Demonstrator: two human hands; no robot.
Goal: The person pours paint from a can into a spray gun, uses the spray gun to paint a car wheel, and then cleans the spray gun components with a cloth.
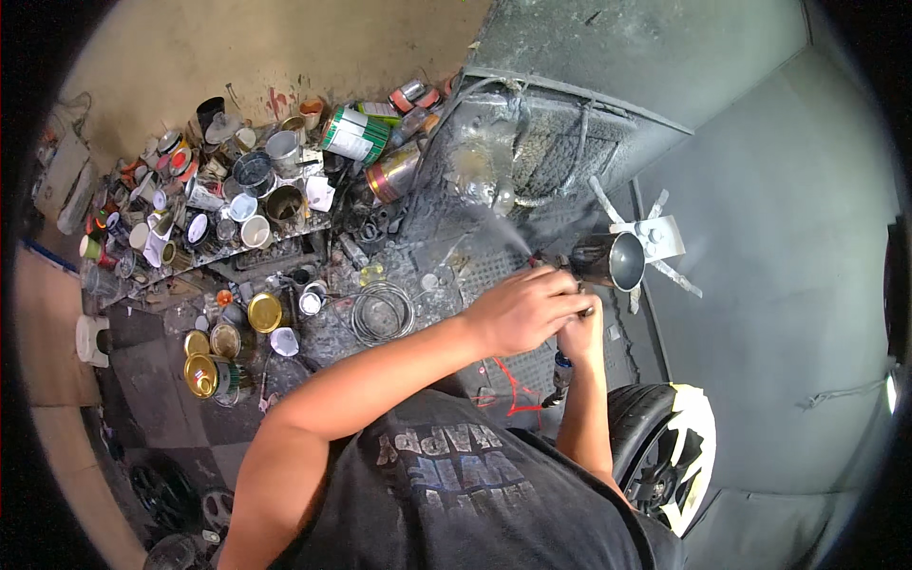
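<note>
A spray gun is in my two hands, pointing away toward the back left, and a pale mist fans out from its tip. My right hand is wrapped round its handle. Across the rear of the gun lies my left hand, fingers closed on it near the right hand; their exact grip is partly hidden. A dark, open-topped cup with a grey inside sits just right of the gun, apparently attached. Under the right hand hangs a hose fitting with a blue part.
Paint cans and cups crowd a bench at the left. More tins and a coiled hose lie on the floor. A taped wheel is close at my right. A stand with crossed arms is beyond the cup. A grey panel stands behind.
</note>
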